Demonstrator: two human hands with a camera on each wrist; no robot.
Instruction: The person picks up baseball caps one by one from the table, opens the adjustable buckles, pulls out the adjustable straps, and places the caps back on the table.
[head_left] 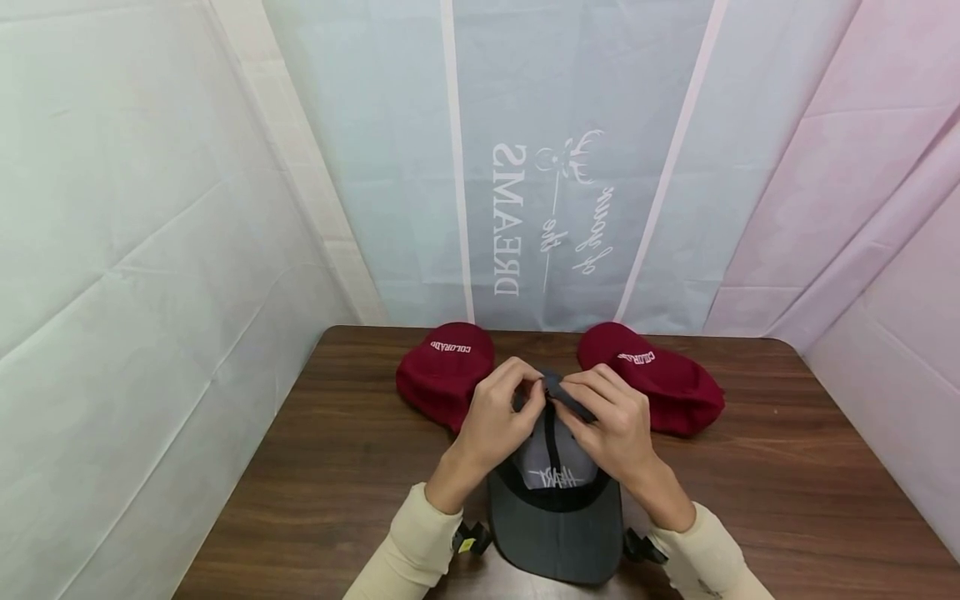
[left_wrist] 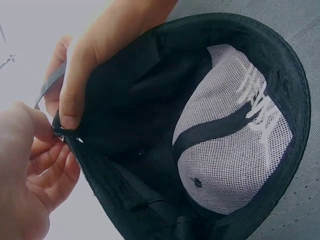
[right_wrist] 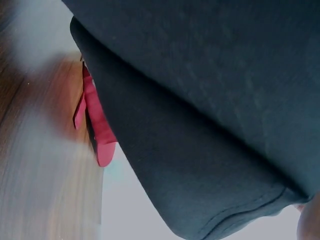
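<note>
A dark grey baseball cap [head_left: 557, 533] is held with its inside facing up and its brim toward the person. My left hand [head_left: 497, 417] pinches one side of its back strap near a small metal buckle. On the other side, my right hand [head_left: 617, 421] pinches the strap [head_left: 576, 405] between thumb and fingers. The left wrist view shows both hands meeting at the buckle [left_wrist: 62, 137], beside the cap's black lining and mesh front panel [left_wrist: 225, 165]. Dark cap fabric [right_wrist: 200, 125] fills most of the right wrist view, hiding nearly all of the right hand.
Two dark red caps with white COLORADO lettering lie at the table's back, one to the left [head_left: 442, 379] and one to the right [head_left: 667, 387]. The brown wooden table [head_left: 315, 500] has printed fabric [head_left: 397, 167] hanging behind it and pale sheets at both sides.
</note>
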